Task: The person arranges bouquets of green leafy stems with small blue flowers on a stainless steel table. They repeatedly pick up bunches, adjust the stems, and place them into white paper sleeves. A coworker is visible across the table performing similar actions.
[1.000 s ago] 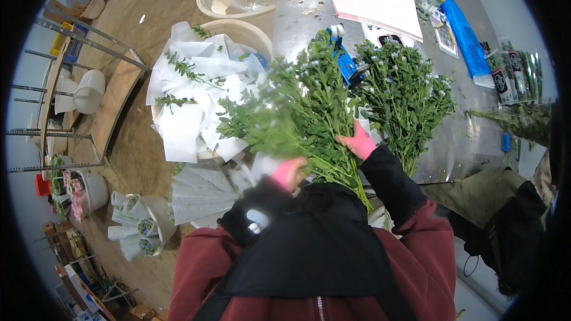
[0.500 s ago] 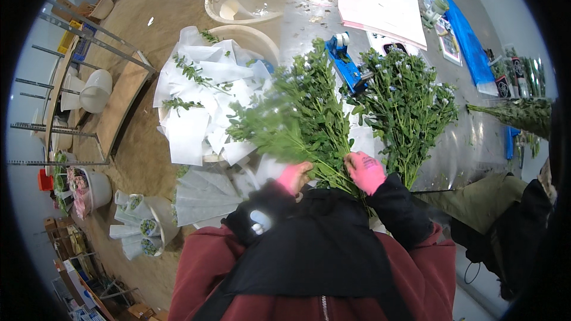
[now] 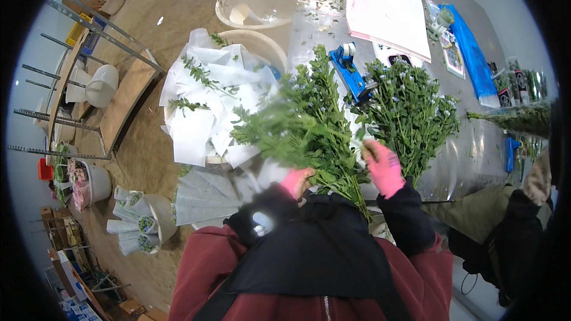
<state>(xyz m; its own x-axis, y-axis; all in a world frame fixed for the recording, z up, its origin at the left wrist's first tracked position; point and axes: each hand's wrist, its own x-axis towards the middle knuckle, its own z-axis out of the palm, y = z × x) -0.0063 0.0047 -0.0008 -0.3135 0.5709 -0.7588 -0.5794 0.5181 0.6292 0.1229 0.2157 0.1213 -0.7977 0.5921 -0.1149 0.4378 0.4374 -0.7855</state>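
My left hand (image 3: pixel 297 182), in a pink glove with bare fingertips, is closed around the lower stems of a leafy flower bunch (image 3: pixel 321 119) with small pale blue blooms. Part of the bunch's left side is smeared by motion. My right hand (image 3: pixel 384 170), gloved alike, is just right of those stems with its fingers curled together; what they pinch, if anything, is too small to name. Beside it on the metal table (image 3: pixel 470 160) lies a second pile of the same flowers (image 3: pixel 410 107). A blue tape dispenser (image 3: pixel 352 74) stands between the two at the back.
White wrapping sheets (image 3: pixel 196 137) with loose sprigs heap over a tub on the left. Behind stands a large round tub (image 3: pixel 267 0). Pink-edged paper sheets (image 3: pixel 386 15) and a blue plastic sheet (image 3: pixel 473 53) lie farther back. Another person's leg (image 3: pixel 476 208) is at the right.
My right hand has come off the stems and moved slightly up and right, its fingers now curled. My left hand still grips the bunch. The view has shifted a little.
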